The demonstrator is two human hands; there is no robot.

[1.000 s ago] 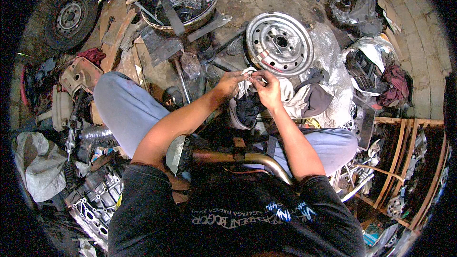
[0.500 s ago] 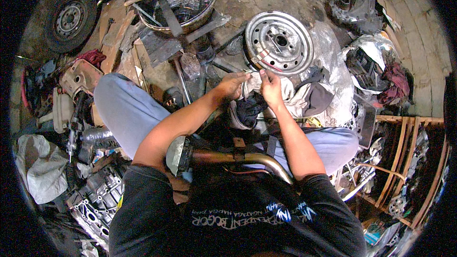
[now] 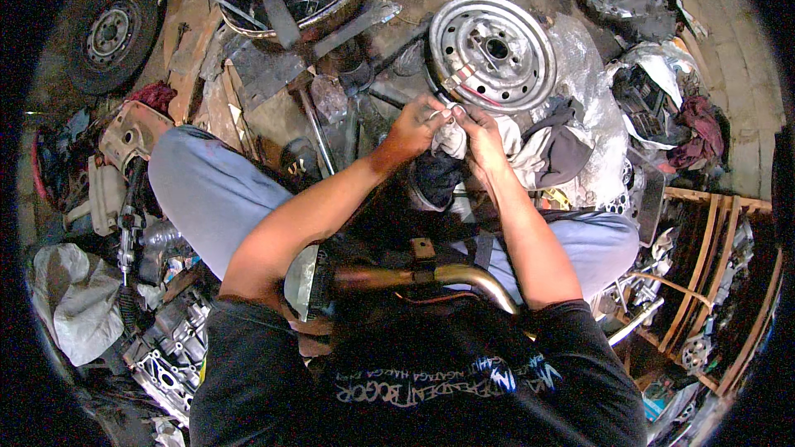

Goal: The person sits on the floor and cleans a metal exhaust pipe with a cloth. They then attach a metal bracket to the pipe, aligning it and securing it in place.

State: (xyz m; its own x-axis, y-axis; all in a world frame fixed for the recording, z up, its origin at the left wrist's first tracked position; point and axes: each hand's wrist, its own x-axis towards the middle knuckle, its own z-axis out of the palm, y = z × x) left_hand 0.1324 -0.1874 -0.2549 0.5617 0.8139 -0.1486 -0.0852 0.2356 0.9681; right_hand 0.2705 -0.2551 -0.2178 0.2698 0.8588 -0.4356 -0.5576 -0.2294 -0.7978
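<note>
A pale, dirty rag [image 3: 450, 144] is bunched up in front of me, with dark cloth [image 3: 436, 181] hanging below it. My left hand [image 3: 412, 130] pinches the rag's upper edge from the left, fingers closed. On the other side my right hand [image 3: 483, 134] is closed on the same rag, its thumb on top. The fingertips of both hands nearly meet; a small pale bit shows between them, too small to name. Just beyond my hands lies a steel wheel rim [image 3: 530, 58]. More white and grey cloth [image 3: 561, 147] spreads out to the right of my right hand.
A bent metal pipe [image 3: 381, 276] crosses my lap. A round basin [image 3: 354, 2] with a wooden-handled tool stands far left, near a tyre [image 3: 139, 45]. Engine parts [image 3: 170, 356] lie at lower left. A wooden rack [image 3: 686, 261] stands right, below a bag of scraps [image 3: 654, 87].
My hands have moved slightly farther away, their fingertips drawn closer together at the rag's top edge. The whole view has shifted a little. Both hands still grip the rag.
</note>
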